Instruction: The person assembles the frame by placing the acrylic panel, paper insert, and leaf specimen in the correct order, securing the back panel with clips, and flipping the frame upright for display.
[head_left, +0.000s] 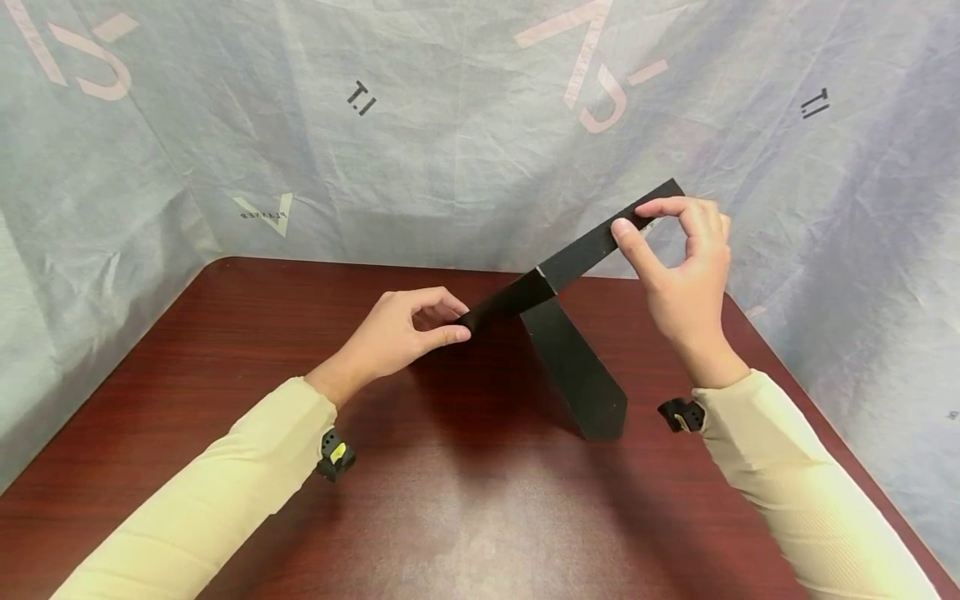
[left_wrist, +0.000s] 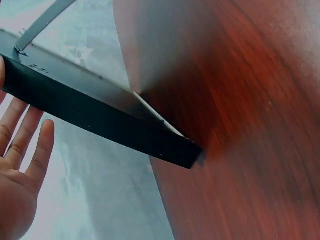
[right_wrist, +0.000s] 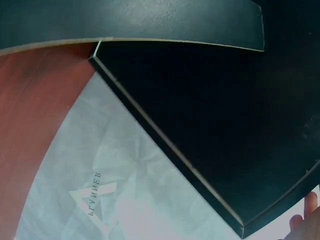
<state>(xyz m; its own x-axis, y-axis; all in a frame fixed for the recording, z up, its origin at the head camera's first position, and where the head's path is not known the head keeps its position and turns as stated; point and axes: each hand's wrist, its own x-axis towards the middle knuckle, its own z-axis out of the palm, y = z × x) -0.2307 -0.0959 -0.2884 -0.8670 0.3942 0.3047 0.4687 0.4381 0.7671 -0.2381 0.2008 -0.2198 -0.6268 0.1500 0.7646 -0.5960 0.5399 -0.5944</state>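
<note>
A black shallow box-like piece [head_left: 588,254] with a narrow raised rim is held tilted above the table, its right end higher. My left hand [head_left: 401,329] pinches its lower left end between thumb and fingers. Up at the right end, my right hand [head_left: 690,262] grips the rim with thumb and index finger. A long black flap [head_left: 577,367] with cut corners hangs below the middle of the piece. In the right wrist view the dark inner face [right_wrist: 200,110] shows, with the flap [right_wrist: 150,20] across the top. Left fingers [left_wrist: 42,155] lie beneath the rim [left_wrist: 100,115] in the left wrist view.
The dark red wooden table [head_left: 262,500] spreads below both hands. Pale printed cloth [head_left: 420,167] hangs behind and at the sides of it. Black wrist devices [head_left: 337,454] sit at both cream sleeves [head_left: 232,467].
</note>
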